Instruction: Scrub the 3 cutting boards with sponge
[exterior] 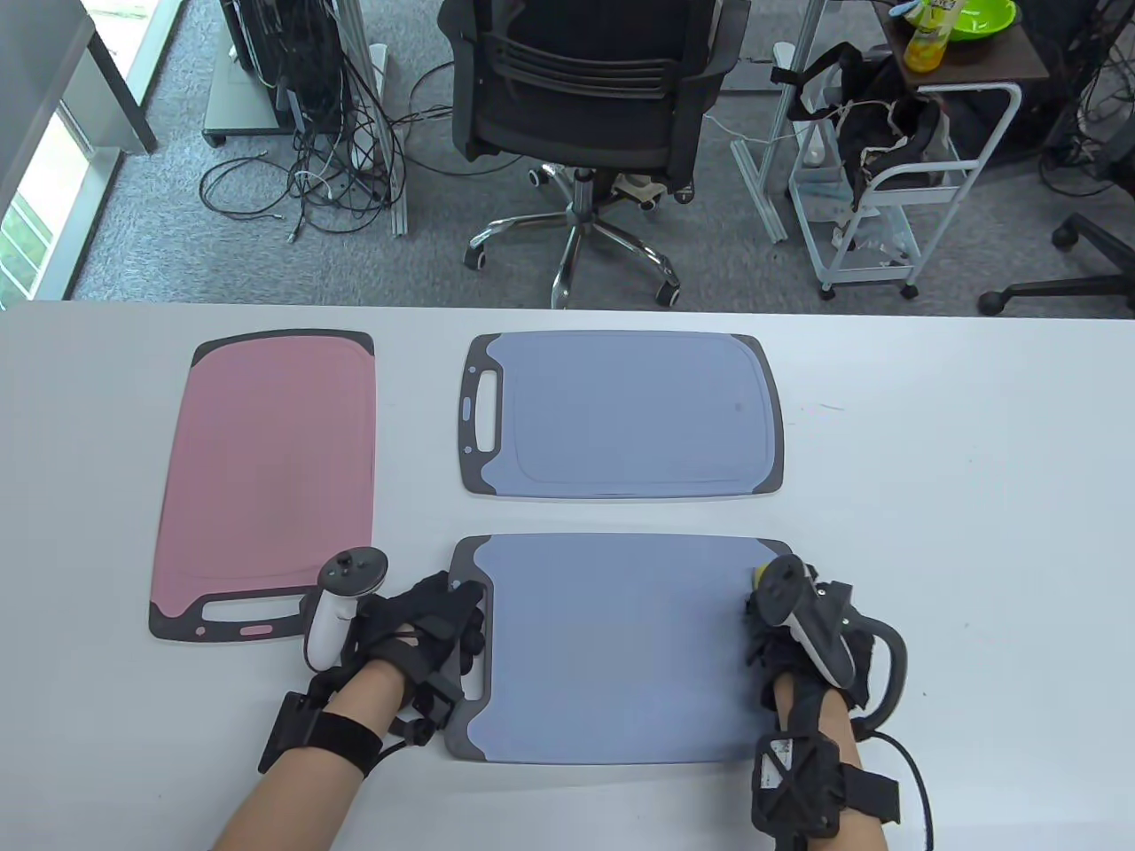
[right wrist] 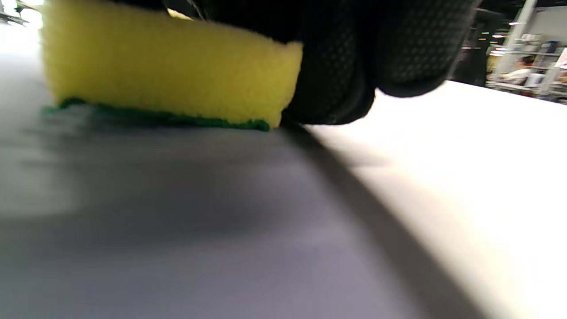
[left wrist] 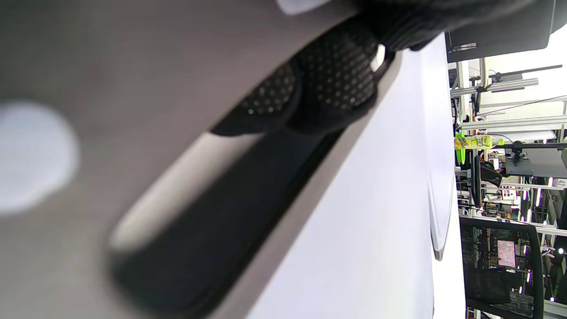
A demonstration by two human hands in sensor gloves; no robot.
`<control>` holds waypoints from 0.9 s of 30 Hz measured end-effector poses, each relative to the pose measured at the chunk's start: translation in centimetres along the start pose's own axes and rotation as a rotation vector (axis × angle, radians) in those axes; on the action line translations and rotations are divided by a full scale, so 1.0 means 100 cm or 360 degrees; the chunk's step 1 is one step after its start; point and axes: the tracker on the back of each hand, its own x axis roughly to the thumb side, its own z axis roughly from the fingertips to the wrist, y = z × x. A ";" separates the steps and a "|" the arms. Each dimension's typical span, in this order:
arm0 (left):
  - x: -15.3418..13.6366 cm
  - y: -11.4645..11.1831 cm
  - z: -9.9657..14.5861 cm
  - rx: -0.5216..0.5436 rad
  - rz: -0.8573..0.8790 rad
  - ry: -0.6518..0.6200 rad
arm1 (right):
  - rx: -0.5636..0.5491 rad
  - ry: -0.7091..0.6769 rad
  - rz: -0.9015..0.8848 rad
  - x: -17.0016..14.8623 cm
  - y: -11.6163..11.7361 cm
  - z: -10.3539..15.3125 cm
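Three cutting boards lie on the white table. A pink board is at the left, a blue board sits behind, and a second blue board lies nearest me. My right hand holds a yellow sponge with a green underside flat on the near board's right end. Only a sliver of the sponge shows in the table view. My left hand grips the near board's dark handle end, its fingertips curled through the handle slot.
Beyond the table's far edge stand a black office chair, a white wire cart and loose cables. Bare table stretches to the right of the boards.
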 end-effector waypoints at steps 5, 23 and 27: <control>0.000 0.000 0.000 0.0013 -0.0003 0.0008 | -0.0047 -0.0488 -0.0072 0.072 -0.005 0.024; 0.001 -0.003 0.004 0.0079 -0.0041 -0.0025 | -0.0147 -0.0442 0.0093 0.039 0.003 0.037; 0.003 -0.004 0.002 0.0091 -0.0080 -0.0037 | -0.0007 -0.0024 -0.0097 -0.033 0.011 0.016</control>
